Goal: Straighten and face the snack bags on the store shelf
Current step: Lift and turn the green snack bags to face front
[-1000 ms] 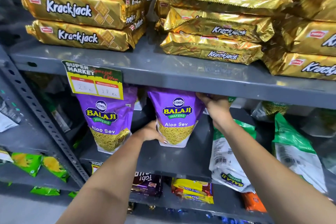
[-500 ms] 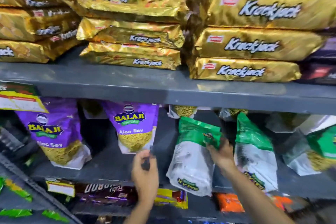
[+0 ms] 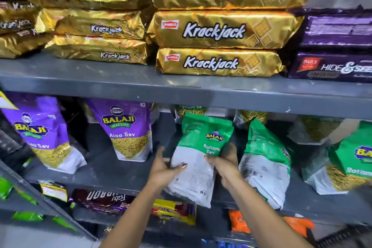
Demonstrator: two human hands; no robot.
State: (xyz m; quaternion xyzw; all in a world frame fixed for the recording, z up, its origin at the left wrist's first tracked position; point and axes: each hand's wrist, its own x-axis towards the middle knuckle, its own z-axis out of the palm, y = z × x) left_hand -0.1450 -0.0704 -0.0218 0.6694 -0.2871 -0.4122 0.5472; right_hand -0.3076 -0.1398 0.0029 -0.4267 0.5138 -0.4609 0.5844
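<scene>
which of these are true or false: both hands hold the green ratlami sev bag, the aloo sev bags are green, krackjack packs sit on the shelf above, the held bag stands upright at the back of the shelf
1. Both hands hold the green Ratlami Sev bag. True: left hand and right hand grip its sides.
2. The Aloo Sev bags are green. False: they are purple.
3. Krackjack packs sit on the shelf above. True.
4. The held bag stands upright at the back of the shelf. False: it is tilted, its bottom hanging past the shelf's front edge.

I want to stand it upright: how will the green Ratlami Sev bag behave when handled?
The Ratlami Sev bag probably flexes: its film creases between the left hand and right hand. Its glossy surface may slip. Leaning with its base over the shelf edge, it could tip forward.
</scene>
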